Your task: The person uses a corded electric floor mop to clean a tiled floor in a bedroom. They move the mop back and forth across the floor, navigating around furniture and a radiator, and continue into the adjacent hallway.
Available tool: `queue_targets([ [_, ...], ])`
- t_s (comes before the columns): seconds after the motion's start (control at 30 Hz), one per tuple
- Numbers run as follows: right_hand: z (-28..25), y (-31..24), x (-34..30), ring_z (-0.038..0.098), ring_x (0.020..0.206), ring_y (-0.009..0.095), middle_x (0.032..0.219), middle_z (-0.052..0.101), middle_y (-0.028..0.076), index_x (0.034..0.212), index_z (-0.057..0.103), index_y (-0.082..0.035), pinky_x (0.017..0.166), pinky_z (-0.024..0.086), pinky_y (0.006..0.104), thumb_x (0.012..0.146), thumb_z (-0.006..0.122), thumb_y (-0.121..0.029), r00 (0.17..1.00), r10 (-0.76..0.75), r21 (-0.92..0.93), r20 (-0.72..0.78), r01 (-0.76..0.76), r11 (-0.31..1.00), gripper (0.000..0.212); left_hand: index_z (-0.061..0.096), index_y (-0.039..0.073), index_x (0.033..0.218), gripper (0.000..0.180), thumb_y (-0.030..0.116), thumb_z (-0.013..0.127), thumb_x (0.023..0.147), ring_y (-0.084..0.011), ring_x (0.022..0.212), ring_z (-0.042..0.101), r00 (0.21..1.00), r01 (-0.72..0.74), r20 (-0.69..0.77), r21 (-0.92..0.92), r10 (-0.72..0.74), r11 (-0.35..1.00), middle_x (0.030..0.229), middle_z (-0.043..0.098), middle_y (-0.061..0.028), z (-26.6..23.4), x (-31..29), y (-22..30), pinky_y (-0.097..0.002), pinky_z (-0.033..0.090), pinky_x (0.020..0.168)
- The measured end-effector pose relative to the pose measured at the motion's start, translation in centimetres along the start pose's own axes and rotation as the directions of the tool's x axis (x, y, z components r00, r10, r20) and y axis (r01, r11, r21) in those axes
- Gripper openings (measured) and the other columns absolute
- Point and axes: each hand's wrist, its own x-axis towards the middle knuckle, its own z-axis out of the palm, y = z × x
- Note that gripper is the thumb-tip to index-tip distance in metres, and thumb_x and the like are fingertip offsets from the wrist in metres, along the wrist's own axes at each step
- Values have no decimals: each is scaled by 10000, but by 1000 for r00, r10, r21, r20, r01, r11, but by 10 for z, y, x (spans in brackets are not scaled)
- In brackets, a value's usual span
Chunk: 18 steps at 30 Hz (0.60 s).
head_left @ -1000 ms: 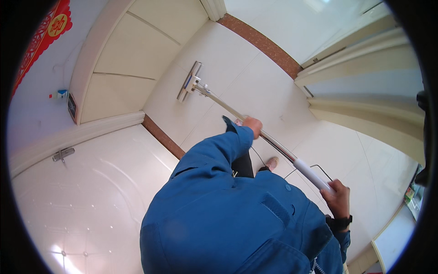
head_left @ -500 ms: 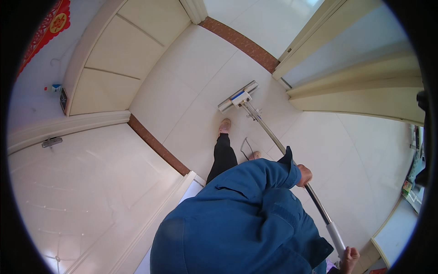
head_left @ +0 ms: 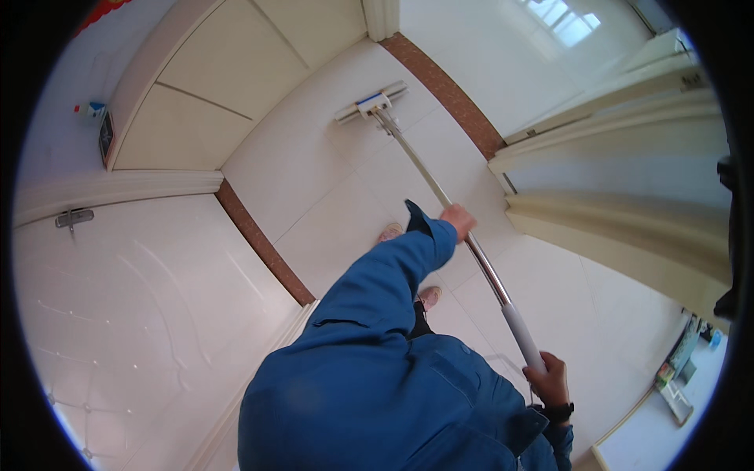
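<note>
A sponge mop with a long metal pole (head_left: 487, 271) runs slantwise across the floor. Its wide flat head (head_left: 374, 104), white and blue in the middle, rests on the pale tiles beside a cream cabinet. Partway down the pole, my left hand (head_left: 458, 221) is closed round the metal. My right hand (head_left: 552, 380), with a dark band at the wrist, grips the grey sleeve (head_left: 521, 336) at the pole's near end. The sponge under the mop head is hard to make out.
A cream cabinet (head_left: 208, 74) stands at the far left, above a white door (head_left: 157, 330) with a metal handle. Brown threshold strips (head_left: 444, 94) cross the floor. An open door (head_left: 620, 169) juts in from the right. Assorted items lie on a white surface (head_left: 656, 432) at lower right.
The mop head has slid forward and left, toward the cabinet. Both hands have moved forward and left with the pole, and my left arm is stretched further out. My feet have shifted in view.
</note>
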Motion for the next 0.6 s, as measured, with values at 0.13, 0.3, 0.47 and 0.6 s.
queue_targets([
  [0.13,36,-87,47,580,626,153,714,618,109,965,623,67,584,485,289,707,703,-154,981,-151,-61,119,159,985,348,630,125,697,68,64,608,675,-340,832,598,986,112,-130,30,-107,993,766,628,-136,-50,-26,-106,-432,488,739],
  [0.3,78,-153,71,607,656,184,758,641,135,967,626,64,630,506,305,715,709,-154,942,-244,-199,232,291,936,343,614,121,681,55,75,630,656,-337,836,578,944,267,-205,9,-260,964,745,609,-132,-73,-99,-177,-425,462,739],
  [0.47,111,-195,85,615,638,204,740,642,152,958,625,67,631,511,320,713,703,-135,853,-399,-223,337,484,846,327,605,116,676,70,84,653,637,-341,844,567,876,407,-253,-71,-411,911,741,602,-135,-70,-171,-217,-425,451,751],
  [0.6,107,-190,93,616,618,219,707,629,176,932,630,54,614,506,327,707,698,-122,820,-389,-302,419,530,792,294,606,113,660,84,100,674,612,-331,840,571,834,492,-244,-73,-494,867,747,610,-131,-45,-199,-207,-419,445,750],
])
